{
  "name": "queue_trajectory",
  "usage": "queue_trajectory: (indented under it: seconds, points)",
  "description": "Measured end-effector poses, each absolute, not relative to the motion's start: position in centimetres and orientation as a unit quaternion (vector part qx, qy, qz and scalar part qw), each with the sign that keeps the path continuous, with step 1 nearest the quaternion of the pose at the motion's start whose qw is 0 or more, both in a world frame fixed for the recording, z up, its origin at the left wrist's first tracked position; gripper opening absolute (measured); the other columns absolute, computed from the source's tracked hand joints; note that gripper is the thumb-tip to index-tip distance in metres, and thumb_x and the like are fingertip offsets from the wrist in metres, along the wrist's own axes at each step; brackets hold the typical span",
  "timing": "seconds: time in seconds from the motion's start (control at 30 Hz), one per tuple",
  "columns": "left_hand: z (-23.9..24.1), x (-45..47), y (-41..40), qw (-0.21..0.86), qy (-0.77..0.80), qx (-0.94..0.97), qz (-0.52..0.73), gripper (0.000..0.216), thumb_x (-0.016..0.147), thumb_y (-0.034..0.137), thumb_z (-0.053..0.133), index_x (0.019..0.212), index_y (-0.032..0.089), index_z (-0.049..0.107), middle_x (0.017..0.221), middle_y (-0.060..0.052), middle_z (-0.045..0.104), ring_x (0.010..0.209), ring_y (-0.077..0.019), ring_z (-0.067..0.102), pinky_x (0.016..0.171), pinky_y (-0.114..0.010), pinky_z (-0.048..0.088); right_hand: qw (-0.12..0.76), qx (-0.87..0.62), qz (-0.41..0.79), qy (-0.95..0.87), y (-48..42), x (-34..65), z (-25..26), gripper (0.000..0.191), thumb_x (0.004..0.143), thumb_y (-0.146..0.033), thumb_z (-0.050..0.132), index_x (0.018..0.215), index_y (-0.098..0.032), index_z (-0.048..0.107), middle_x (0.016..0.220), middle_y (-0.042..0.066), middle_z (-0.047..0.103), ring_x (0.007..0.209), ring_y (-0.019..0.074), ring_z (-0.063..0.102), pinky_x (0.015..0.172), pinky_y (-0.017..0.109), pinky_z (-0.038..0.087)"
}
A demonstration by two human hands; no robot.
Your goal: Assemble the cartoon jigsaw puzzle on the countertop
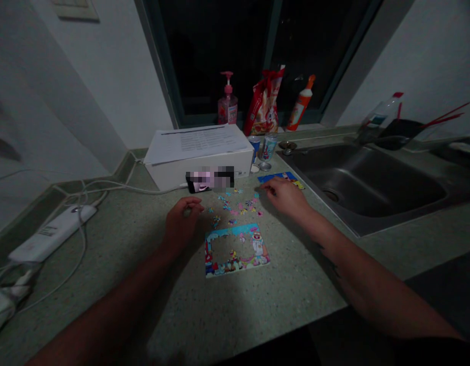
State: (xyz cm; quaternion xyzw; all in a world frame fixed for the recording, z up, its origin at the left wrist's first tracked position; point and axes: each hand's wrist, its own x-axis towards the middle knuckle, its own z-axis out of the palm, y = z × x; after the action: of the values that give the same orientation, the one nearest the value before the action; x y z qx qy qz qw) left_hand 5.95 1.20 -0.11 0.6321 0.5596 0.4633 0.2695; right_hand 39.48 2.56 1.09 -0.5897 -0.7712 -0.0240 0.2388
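A jigsaw puzzle (pixel 257 247) lies on the counter, its colourful border joined around an open middle, with a few pieces inside. Beyond it several loose puzzle pieces (pixel 241 206) are scattered. My left hand (pixel 182 221) rests just left of these pieces, fingers curled in and thumb close to the fingertips; anything between them is too small to make out. To the right of the pieces, my right hand (pixel 286 195) is in a pinch over the near edge of a blue printed card (pixel 286 177). Whatever its fingertips hold is hidden.
A phone (pixel 210 180) leans against a white box (pixel 204 152) topped with paper. Two small cans (pixel 269 147) stand beside the box. At right is a metal sink (pixel 356 178). Cables and a power strip (pixel 52 234) lie at left. Bottles and a red bag (pixel 264 104) line the sill.
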Motion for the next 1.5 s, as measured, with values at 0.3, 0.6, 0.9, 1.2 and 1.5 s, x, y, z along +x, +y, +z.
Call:
queue_trajectory:
  seconds: [0.3,0.6,0.9,1.2,1.5]
  points:
    - [0.2,6.1,1.1,0.266,0.559,0.635,0.462,0.021,0.084,0.037,0.06,0.097,0.023,0.07,0.082,-0.002,0.078,0.082,-0.0231,0.075,0.088,-0.04,0.056,0.191,-0.558,-0.038,-0.806,2.7,38.6,0.2,0.021,0.095,-0.019,0.064,0.108,-0.019,0.081,0.123,0.016,0.073,0.119,0.0337,0.064,0.107,0.054,0.048]
    - [-0.2,6.0,1.2,0.265,0.556,0.64,0.46,0.021,0.085,0.035,0.058,0.098,0.023,0.07,0.084,-0.002,0.078,0.084,-0.0233,0.075,0.09,-0.042,0.056,0.197,-0.576,-0.016,-0.793,3.4,38.9,-0.7,0.021,0.092,-0.024,0.066,0.105,-0.018,0.081,0.127,0.018,0.071,0.123,0.0348,0.062,0.11,0.052,0.047]
    - [0.2,6.2,1.0,0.262,0.555,0.639,0.464,0.017,0.085,0.032,0.059,0.095,0.023,0.069,0.083,-0.001,0.078,0.084,-0.0232,0.075,0.089,-0.041,0.056,0.232,-0.591,0.024,-0.772,3.7,38.6,-0.6,0.015,0.083,-0.019,0.067,0.096,-0.019,0.075,0.115,0.018,0.071,0.116,0.0342,0.064,0.105,0.049,0.047]
    - [-0.2,6.1,1.2,0.261,0.537,0.65,0.47,0.016,0.084,0.029,0.057,0.095,0.024,0.069,0.082,0.0,0.078,0.084,-0.0223,0.075,0.09,-0.041,0.056,0.324,-0.572,0.173,-0.733,2.8,37.7,0.4,0.004,0.085,-0.022,0.068,0.088,-0.023,0.069,0.09,0.007,0.075,0.084,0.0244,0.068,0.078,0.039,0.052]
    - [-0.1,6.3,0.6,0.238,0.539,0.672,0.448,0.016,0.088,0.031,0.061,0.098,0.024,0.072,0.088,-0.002,0.078,0.089,-0.0239,0.073,0.093,-0.042,0.055,0.399,-0.519,0.323,-0.683,0.7,34.4,2.0,0.014,0.088,-0.032,0.069,0.095,-0.023,0.077,0.085,0.004,0.076,0.073,0.0195,0.066,0.068,0.034,0.05]
